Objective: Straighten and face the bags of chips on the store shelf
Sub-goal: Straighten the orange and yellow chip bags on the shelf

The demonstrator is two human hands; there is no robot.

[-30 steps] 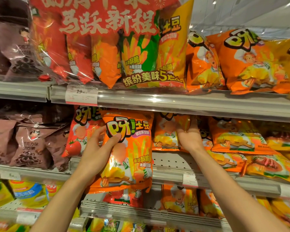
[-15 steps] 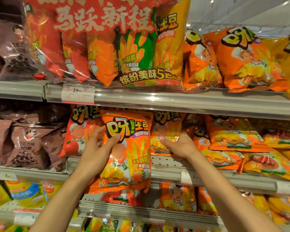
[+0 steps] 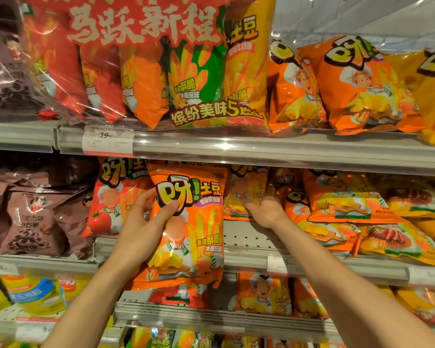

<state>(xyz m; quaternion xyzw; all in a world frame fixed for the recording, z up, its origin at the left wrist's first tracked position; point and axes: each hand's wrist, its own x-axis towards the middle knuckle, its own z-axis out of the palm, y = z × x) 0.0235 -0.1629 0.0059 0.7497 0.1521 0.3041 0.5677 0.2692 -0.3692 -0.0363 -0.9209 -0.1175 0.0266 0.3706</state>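
My left hand (image 3: 146, 222) grips an orange chip bag (image 3: 201, 229) by its left edge and holds it upright in front of the middle shelf (image 3: 249, 257), its printed face toward me. Behind it to the right stands a second orange bag (image 3: 246, 189) deeper on the shelf. My right hand (image 3: 264, 209) rests on that bag's lower right part, thumb on its front and fingers reaching past its right side. A red-orange bag (image 3: 113, 197) stands to the left of the held bag.
Orange and yellow bags (image 3: 349, 197) lie slumped on the right of the middle shelf. Brown snack bags (image 3: 33, 217) fill its left. The top shelf (image 3: 236, 149) carries a large multipack (image 3: 186, 71) and orange bags (image 3: 362, 84). More bags sit on the lower shelf (image 3: 261, 295).
My right hand came down from high on the rear bag to its lower part, and that bag now stands more upright. My left hand kept the front bag almost still.
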